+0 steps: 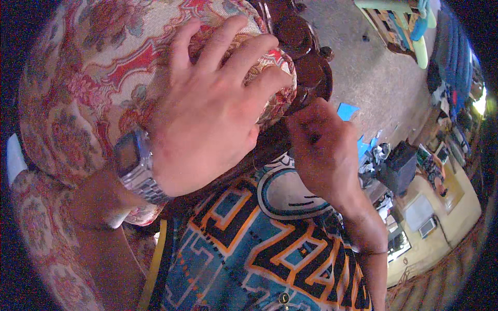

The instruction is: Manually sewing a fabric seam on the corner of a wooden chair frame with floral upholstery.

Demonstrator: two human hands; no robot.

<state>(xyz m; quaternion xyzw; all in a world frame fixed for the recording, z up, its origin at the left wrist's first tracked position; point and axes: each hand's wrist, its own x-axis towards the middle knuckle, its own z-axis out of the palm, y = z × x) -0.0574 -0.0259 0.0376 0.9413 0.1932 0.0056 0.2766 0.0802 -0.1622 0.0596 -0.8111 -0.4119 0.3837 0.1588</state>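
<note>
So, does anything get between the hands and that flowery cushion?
Nothing visible does. The left hand lies spread on the flowery cushion. The right hand is curled close to the cushion's edge, near the dark glossy wood, with no barrier showing; whether it touches the cushion is hard to tell.

At ten o'clock, the cream upholstery (pixel 93 78) bears red and pink florals. The carved wood (pixel 298 36) at one is dark brown, the watch (pixel 146 187) at nine silver, the jersey (pixel 228 259) at six teal with orange-edged black lettering.
</note>
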